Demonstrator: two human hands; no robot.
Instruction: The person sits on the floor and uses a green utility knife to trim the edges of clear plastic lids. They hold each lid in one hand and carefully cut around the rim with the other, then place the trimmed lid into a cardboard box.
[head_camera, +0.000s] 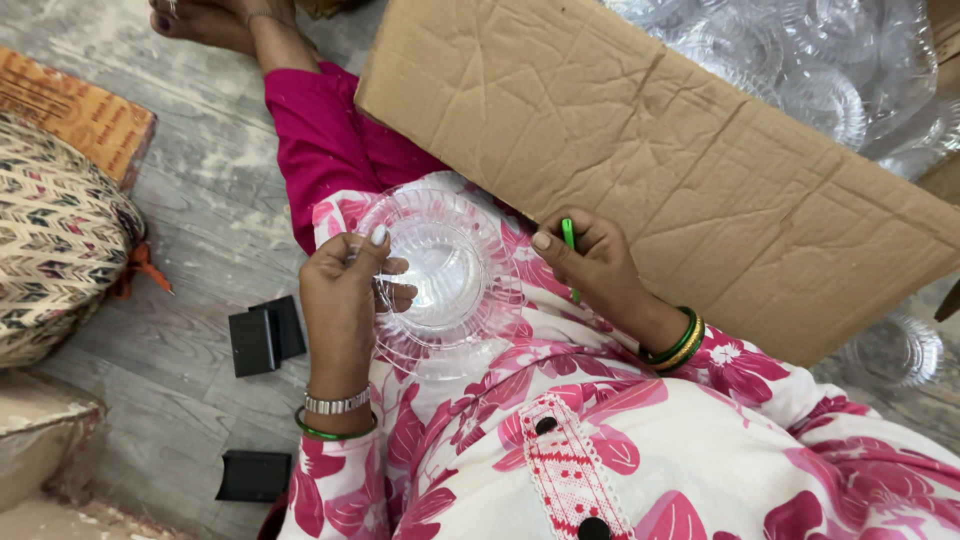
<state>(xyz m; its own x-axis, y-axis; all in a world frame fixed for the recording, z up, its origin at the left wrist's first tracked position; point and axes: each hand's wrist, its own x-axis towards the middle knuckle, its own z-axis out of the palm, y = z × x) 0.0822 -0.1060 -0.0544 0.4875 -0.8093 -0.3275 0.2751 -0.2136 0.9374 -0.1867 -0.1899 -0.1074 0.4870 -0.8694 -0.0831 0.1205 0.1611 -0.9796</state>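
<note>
A clear ribbed plastic bowl (440, 272) is gripped at its rim over the lap by the left hand (345, 300), a thin green stick (569, 240) (pen or tool, unclear) is pinched in the right hand (592, 265) beside a cardboard flap (650, 130), apparently mid-handling, steadiness needed.

cardboard flap (640, 130) | black boxes (265, 338) | patterned cushion (55, 240) | orange box (85, 115)

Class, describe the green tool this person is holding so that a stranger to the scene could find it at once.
Start at the big creased cardboard sheet lying across the lap. At its lower edge, the right hand pinches a thin green stick, like a pen. Unlike the clear ribbed plastic bowl in the left hand, it is slim, opaque and bright green.
</note>
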